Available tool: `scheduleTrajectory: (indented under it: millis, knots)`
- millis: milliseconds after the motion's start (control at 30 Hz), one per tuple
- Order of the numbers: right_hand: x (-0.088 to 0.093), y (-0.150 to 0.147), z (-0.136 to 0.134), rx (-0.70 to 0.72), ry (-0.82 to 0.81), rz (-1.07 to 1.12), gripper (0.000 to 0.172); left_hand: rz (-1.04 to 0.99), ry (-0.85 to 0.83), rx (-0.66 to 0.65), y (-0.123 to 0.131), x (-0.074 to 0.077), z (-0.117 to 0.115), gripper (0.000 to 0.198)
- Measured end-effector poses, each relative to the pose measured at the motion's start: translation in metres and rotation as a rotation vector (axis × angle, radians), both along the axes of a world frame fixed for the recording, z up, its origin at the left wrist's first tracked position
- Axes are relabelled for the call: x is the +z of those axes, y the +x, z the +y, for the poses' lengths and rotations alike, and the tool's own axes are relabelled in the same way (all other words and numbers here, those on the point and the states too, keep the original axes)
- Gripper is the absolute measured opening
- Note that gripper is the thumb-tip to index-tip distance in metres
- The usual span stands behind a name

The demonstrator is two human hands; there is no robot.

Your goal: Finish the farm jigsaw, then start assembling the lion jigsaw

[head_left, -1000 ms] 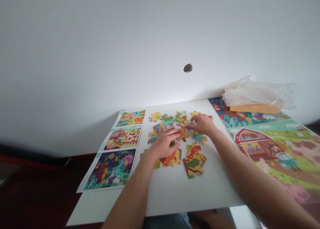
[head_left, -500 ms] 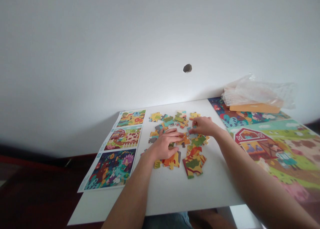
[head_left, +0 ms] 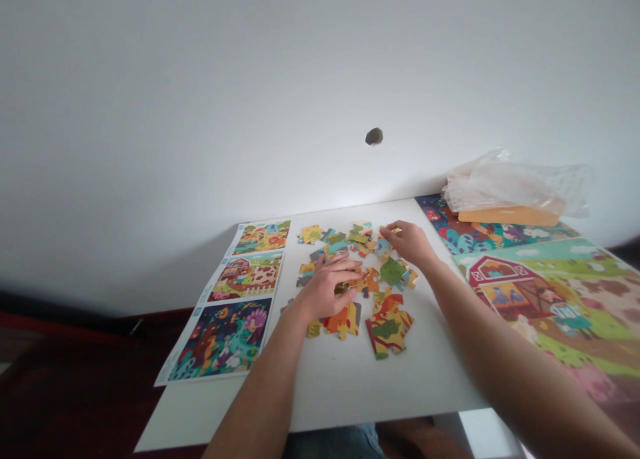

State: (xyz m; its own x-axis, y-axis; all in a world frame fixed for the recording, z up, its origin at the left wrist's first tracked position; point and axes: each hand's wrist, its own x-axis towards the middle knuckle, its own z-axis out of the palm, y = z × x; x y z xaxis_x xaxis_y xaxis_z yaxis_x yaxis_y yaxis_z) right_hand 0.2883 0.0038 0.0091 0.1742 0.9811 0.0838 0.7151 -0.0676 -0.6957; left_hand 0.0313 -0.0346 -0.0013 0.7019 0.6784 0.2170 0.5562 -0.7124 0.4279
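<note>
Jigsaw pieces with bright farm-scene colours lie scattered in the middle of the white table. My left hand rests palm down over the pieces, its fingers spread, with a small piece showing beneath them. My right hand is at the far side of the pile, fingertips on or beside a blue piece. A green piece lies just below that hand. A joined group of yellow, red and green pieces sits nearest me, right of an orange group.
Printed sheet of several scenes lies along the table's left side. A large farm picture with a red barn covers the right side. At the back right are a crumpled plastic bag and an orange flat box. A wall stands behind.
My right hand has moved farther away across the pile. The green piece now sits farther back and looks shifted. My left hand has moved only slightly.
</note>
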Motion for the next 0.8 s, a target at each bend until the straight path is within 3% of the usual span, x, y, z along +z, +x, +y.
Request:
scheduleTrajectory:
  millis: [133,267,533,800]
  knots:
    - [0.0,0.001,-0.003,0.153,0.026,-0.142,0.043,-0.008,0.055,0.132,-0.002,-0.004,0.002,0.032]
    - [-0.008,0.001,0.0,0.274,0.011,-0.217,0.059,0.021,0.081,0.16,-0.002,-0.005,0.003,0.033]
    - [-0.015,-0.002,-0.001,0.287,0.11,-0.301,0.06,0.068,0.05,0.199,-0.003,-0.004,0.002,0.035]
    - [0.003,0.001,-0.013,0.464,-0.046,-0.462,0.066,0.126,0.011,0.333,-0.008,-0.008,0.005,0.045]
